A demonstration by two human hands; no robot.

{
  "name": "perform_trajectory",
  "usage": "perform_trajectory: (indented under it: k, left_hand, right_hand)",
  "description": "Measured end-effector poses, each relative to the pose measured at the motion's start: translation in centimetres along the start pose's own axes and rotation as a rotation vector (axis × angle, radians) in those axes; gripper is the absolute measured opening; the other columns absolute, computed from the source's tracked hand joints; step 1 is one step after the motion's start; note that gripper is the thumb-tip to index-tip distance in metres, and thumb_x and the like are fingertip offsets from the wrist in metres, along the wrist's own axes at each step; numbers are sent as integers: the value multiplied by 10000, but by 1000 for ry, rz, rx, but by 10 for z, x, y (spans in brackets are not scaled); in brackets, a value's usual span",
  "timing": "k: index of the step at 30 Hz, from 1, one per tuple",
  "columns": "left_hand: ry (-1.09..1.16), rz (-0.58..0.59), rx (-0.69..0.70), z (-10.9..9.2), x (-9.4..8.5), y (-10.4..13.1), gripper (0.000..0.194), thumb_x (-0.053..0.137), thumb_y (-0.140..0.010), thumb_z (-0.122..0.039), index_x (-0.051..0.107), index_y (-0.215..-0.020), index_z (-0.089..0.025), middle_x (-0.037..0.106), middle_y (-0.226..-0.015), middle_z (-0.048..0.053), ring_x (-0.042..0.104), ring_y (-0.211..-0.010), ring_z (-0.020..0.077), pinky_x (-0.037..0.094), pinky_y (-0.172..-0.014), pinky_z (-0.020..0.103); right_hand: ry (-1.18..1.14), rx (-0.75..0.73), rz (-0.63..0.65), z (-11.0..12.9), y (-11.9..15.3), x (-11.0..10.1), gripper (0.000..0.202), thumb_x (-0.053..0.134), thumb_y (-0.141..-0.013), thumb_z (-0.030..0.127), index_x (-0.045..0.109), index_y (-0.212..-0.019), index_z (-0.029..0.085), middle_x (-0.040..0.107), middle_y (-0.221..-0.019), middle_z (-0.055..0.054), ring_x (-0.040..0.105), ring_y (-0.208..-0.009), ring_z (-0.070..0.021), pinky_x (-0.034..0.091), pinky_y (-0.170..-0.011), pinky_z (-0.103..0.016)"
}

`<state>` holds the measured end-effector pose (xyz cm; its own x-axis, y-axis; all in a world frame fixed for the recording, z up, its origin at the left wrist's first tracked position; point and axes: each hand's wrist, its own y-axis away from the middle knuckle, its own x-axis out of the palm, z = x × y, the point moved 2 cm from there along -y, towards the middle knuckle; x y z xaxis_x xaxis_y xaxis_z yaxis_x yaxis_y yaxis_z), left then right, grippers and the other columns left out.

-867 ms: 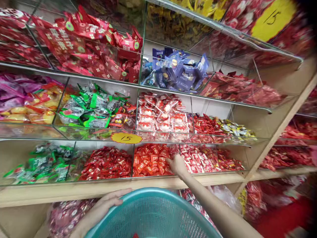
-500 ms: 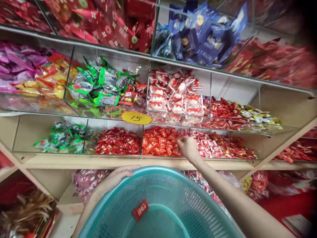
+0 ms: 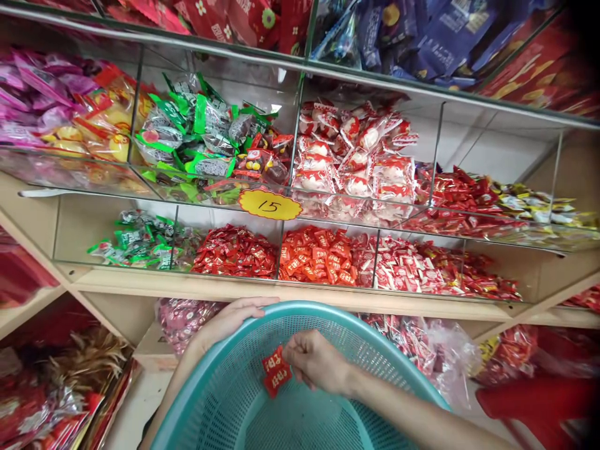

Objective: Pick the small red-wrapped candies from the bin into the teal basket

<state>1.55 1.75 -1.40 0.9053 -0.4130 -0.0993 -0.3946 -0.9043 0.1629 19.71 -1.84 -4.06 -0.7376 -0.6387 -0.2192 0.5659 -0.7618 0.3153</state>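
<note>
A teal plastic basket (image 3: 225, 375) with mesh walls fills the lower middle. My left hand (image 3: 229, 322) grips its rim at the upper left, thumb side up. Inside the basket my right hand (image 3: 316, 361) pinches a small red candy packet (image 3: 275, 361) at its edge. Another red candy packet (image 3: 277, 379) lies against or just below it, by the basket's left inner wall. Past the rim, orange-red candies (image 3: 319, 255) fill a clear compartment on the lower shelf.
Neighbouring compartments hold dark red candies (image 3: 237, 252), pink-white candies (image 3: 405, 265) and green packets (image 3: 140, 240). A yellow price tag (image 3: 270, 204) hangs above. A wooden shelf edge (image 3: 187, 287) runs behind the basket; bagged sweets (image 3: 187, 319) sit below it.
My right hand has come down from the shelf candies into the basket, bringing a second red packet beside the first. The view has shifted slightly, with my left hand still on the rim.
</note>
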Motion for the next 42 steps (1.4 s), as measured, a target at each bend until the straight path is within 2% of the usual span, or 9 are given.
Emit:
perform_trajectory:
  k: [4, 10, 19, 23, 27, 30, 33, 37, 42]
  left_hand:
    - [-21, -13, 1, 0, -1, -2, 382, 505, -679, -184, 584, -1047, -243, 571, -1157, -40, 451, -1117, 187, 252, -995, 286]
    - [-9, -6, -3, 0, 0, -4, 387, 511, -678, -189, 578, -1057, -237, 561, -1170, -26, 442, -1125, 196, 263, -988, 288]
    - [23, 9, 4, 5, -2, -6, 391, 500, -668, -188, 591, -1044, -240, 556, -1176, -23, 424, -1144, 204, 224, -1017, 324]
    - [17, -8, -9, -1, 0, -3, 361, 504, -674, -196, 611, -1013, -257, 568, -1160, -40, 435, -1133, 214, 252, -1005, 324]
    - [-8, 1, -11, -3, 0, -4, 354, 493, -681, -179, 617, -1005, -252, 570, -1159, -38, 435, -1135, 203, 245, -1007, 306]
    - [-6, 38, 14, -1, 0, -8, 374, 484, -686, -177, 597, -1037, -237, 554, -1179, -24, 423, -1147, 199, 221, -1019, 311]
    - [18, 50, 26, 1, 2, -11, 388, 481, -686, -182, 582, -1056, -245, 545, -1187, -31, 417, -1153, 203, 228, -1018, 318]
    - [5, 32, 26, 2, 5, -13, 386, 494, -683, -180, 583, -1054, -240, 550, -1179, -39, 421, -1150, 188, 226, -1018, 292]
    - [10, 48, 29, 3, 6, -16, 390, 498, -683, -182, 576, -1061, -239, 539, -1192, -32, 423, -1149, 181, 237, -1010, 287]
  right_hand:
    - [-40, 16, 17, -24, -19, 6, 321, 454, -728, 457, 484, -641, 149, 466, -444, 63, 348, -294, -29, 241, -290, -147]
    - [-57, 71, -102, -54, -27, 7, 244, 434, -741, 363, 479, -620, 157, 454, -410, 70, 336, -279, -35, 222, -285, -151]
    - [62, 166, -170, -54, -20, 12, 276, 443, -712, 301, 409, -473, 169, 422, -358, 63, 315, -253, -39, 210, -276, -159]
    - [286, 94, -294, -32, -12, 0, 345, 414, -761, 402, 451, -515, 163, 437, -373, 46, 341, -270, -49, 243, -310, -172]
    - [599, -207, -300, 27, 0, -37, 391, 328, -830, 410, 527, -618, 149, 507, -470, 16, 424, -404, -61, 288, -406, -172]
    - [1045, -444, -397, 78, 2, -75, 262, 338, -853, 287, 565, -799, 167, 570, -701, -16, 495, -604, -92, 319, -526, -195]
    - [1530, -524, -485, 108, -11, -106, 196, 376, -830, 156, 556, -907, 149, 539, -909, -76, 485, -747, -140, 319, -587, -239]
    - [1872, -627, -387, 113, -34, -122, 196, 393, -827, 143, 560, -930, 153, 500, -1010, -84, 422, -922, -196, 313, -701, -296]
    - [1988, -607, -341, 107, -43, -125, 183, 383, -836, 150, 565, -831, 132, 527, -913, -79, 426, -891, -192, 301, -702, -306]
